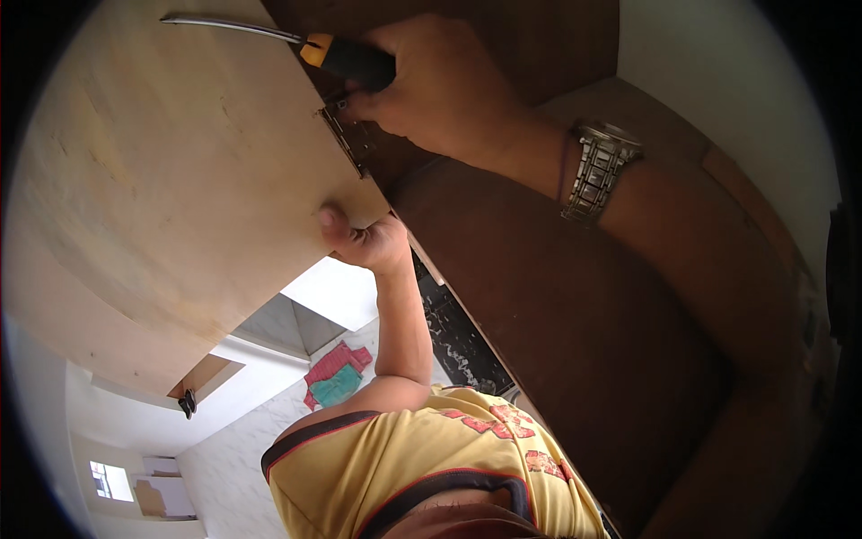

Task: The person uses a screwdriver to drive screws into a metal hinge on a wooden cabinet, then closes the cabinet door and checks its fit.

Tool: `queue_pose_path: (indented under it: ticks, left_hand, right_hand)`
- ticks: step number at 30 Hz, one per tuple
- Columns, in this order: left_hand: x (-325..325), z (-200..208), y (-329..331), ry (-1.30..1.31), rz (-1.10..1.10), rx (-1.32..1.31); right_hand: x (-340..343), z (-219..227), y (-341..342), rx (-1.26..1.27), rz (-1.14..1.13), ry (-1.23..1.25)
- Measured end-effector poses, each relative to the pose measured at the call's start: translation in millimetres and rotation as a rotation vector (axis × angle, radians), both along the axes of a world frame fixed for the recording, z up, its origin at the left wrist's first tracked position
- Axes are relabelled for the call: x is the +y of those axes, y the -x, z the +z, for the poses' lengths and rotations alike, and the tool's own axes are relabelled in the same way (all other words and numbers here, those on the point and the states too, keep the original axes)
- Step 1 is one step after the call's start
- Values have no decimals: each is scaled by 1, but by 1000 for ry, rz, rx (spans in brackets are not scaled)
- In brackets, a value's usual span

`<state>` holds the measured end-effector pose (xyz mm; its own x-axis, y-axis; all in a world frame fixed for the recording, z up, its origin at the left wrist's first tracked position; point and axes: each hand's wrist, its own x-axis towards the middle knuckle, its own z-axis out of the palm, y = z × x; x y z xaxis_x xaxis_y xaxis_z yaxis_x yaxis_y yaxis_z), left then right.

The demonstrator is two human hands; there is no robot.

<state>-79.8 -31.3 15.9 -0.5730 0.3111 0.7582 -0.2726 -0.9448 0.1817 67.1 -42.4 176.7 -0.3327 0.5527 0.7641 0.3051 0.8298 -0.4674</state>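
Screwdriver (321, 51), orange-black (perhaps flat-tipped)

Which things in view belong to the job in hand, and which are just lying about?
In the job:
black-and-orange screwdriver, held in the right hand
metal hinge, beside that hand
wooden panel, left hand at its edge

Lying about:
pinkish-red cloth, on the floor
teal cloth, against it
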Motion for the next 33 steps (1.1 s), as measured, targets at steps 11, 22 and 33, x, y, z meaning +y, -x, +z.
queue_pose_path:
  ticks: [11,22,33]
  left_hand:
    - [5,16,-5,-13,150,-54]
    - [3,8,-6,127,229,-11]
    - [13,10,-2,120,243,-108]
  right_hand:
    - [-2,8,8,23,-40,-134]
    - [-15,-10,30,58,-256,-16]
    - [-2,-12,37,192,-213,-54]
